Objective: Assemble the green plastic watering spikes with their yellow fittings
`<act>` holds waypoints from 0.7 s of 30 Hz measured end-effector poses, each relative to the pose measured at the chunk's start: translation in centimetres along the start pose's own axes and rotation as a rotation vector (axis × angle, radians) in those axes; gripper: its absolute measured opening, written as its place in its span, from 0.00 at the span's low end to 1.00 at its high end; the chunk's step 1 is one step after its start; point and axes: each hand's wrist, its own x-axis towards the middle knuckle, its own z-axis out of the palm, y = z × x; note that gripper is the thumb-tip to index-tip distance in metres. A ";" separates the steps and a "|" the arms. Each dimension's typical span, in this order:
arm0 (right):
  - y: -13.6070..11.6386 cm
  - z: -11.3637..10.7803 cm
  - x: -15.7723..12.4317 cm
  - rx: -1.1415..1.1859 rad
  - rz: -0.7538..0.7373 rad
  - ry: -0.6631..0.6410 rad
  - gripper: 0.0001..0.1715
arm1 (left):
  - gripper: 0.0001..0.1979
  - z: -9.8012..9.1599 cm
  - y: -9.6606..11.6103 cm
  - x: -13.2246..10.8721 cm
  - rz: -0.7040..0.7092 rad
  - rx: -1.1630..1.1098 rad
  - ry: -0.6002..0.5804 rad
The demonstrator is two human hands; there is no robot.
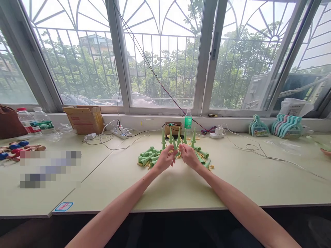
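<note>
My arms [124, 204] reach to twelve o'clock. My left hand [164, 159] pinches a green plastic cone [175, 146], standing tip up; my right hand [190, 156], I can't tell.

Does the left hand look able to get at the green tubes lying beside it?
Probably yes: nothing visible stands between the left hand and the green tubes, though it seems to hold a green cone.

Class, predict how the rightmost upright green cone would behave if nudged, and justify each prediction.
The rightmost upright green cone would probably tip easily, being tall and narrow. It may roll once fallen, since its body looks round. It is likely stiff, holding a straight, tapered point.
</note>
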 end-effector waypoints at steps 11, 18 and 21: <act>0.1 -0.1 0.0 -0.021 -0.032 0.009 0.27 | 0.16 -0.1 0.3 -0.5 -0.005 0.058 -0.010; 0.2 0.1 0.1 -0.093 -0.087 0.061 0.27 | 0.15 -0.1 0.3 -0.5 0.045 0.109 0.019; 0.4 0.2 0.2 -0.087 -0.090 0.067 0.27 | 0.15 -0.2 0.4 -0.5 0.062 0.119 0.019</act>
